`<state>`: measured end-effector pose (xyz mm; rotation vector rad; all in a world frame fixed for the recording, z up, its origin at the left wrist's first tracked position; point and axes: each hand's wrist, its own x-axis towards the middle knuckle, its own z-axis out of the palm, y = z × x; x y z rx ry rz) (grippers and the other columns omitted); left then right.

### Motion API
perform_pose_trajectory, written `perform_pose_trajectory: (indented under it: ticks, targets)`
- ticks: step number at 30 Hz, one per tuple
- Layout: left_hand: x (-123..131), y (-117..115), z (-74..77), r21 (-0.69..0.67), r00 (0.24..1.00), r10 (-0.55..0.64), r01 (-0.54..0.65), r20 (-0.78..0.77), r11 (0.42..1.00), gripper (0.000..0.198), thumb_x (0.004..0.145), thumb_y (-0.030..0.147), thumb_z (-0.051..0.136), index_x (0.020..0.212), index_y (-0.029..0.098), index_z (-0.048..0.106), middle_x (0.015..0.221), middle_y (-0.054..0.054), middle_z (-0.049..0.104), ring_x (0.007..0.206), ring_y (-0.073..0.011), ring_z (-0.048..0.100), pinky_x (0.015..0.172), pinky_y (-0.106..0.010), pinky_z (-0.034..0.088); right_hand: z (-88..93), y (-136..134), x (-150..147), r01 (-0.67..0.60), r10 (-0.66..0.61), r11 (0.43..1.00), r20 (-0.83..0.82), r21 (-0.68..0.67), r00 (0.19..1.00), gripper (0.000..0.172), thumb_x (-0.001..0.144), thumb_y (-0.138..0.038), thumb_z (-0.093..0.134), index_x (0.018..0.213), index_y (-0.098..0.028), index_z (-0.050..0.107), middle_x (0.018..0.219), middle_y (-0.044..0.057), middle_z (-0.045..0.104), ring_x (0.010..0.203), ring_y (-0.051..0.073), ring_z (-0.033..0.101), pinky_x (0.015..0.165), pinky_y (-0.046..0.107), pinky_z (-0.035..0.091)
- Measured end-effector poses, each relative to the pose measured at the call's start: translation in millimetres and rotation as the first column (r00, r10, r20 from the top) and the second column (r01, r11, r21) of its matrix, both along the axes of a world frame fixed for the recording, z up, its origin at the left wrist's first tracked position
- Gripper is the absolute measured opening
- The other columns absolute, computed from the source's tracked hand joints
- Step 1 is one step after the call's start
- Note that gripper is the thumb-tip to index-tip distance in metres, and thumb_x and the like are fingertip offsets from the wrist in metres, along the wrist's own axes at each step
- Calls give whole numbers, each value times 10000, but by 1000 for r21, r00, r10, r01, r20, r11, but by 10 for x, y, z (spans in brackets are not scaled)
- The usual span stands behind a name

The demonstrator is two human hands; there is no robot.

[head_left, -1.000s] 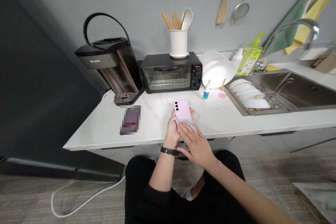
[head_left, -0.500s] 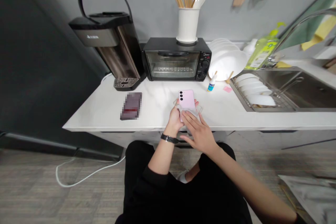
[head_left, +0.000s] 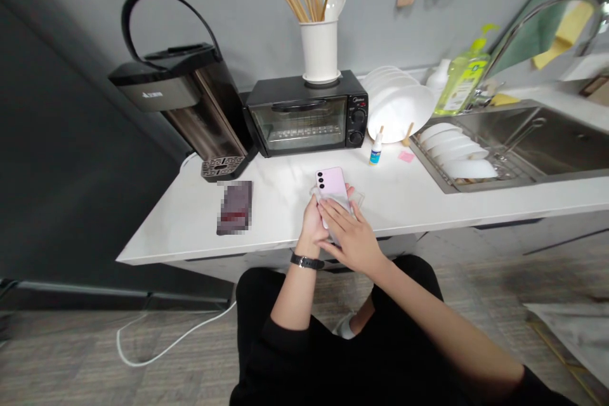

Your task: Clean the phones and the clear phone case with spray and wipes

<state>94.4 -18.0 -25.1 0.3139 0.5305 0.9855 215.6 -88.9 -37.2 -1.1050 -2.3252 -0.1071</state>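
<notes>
1. While the L hand (head_left: 313, 223) cups the phone (head_left: 333, 181) from below, the R hand (head_left: 358, 242) lies flat across its lower back.
2. Phone: lilac slim rectangle w/ rounded corners, smooth back facing up, three round blk lenses in a row at upper L. It's held over the front part of the counter (head_left: 166, 228), in front of the oven (head_left: 304, 124).
3. L fingers: curled under the phone, a few tips showing at its R edge; rest hidden, so can't tell how close together they sit. Blk watch (head_left: 307, 261) on that wrist.
4. R fingers: straight, pressed tog., w/ thumb spread away.
5. Thin greyish sheet (head_left: 343, 202) by the R fingertips on the phone (cloth or film, can't tell). Clear, thin-edged piece (head_left: 360, 198) pokes out just R of the phone.
6. Counter: wht, smooth, faint grey marbling. On it: small wht bottle (head_left: 375, 152) w/ blue label, flat pink slip (head_left: 406, 157) near it, dark item (head_left: 235, 207) at L, blurred in blocks.
7. Behind: oven is boxy, blk, glass-fronted, w/ cylindrical wht pot (head_left: 319, 51) of chopsticks (head_left: 311, 1) on top; round wht plates (head_left: 402, 113) stand on edge beside it; brushed-metal sink (head_left: 561, 152) farther R.
</notes>
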Motion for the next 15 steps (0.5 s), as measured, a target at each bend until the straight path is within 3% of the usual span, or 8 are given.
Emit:
perform_pose_trajectory:
  ticks: [4,10,12,15]
  targets:
    - [29,25,-8,-15,998,47,-47,47,999,690,1062,563,356,1458,38,565,1252,-208,742,1269,-300,668,1122,-402,489,-86,-165,187,33,-32,999,24,-37,999,757,1075,-537,417,1690,-195,138,1680,125,355,1553,288,357,1305,595,89]
    - [81,20,13,-11,992,126,-127,-22,992,435,1069,405,460,1376,166,656,1302,-97,742,1328,-264,636,1165,-351,460,254,404,88,234,-238,970,-58,-68,970,750,1079,-548,363,1672,-116,203,1711,158,262,1590,316,263,1288,637,104]
    - [83,8,-2,-12,994,107,-107,-23,994,430,1070,412,454,1376,189,659,1336,-75,728,1384,-260,591,1177,-347,449,316,472,-8,209,-214,975,-67,-69,975,712,1086,-525,356,1649,-98,275,1702,155,288,1586,305,273,1294,622,97]
    - [72,-6,-36,-14,996,86,-86,-2,996,488,1068,465,416,1404,191,641,1346,-92,722,1424,-246,555,1194,-353,434,239,283,-77,88,-91,995,-38,-56,995,698,1083,-520,387,1632,-94,319,1692,138,325,1581,278,291,1313,578,87]
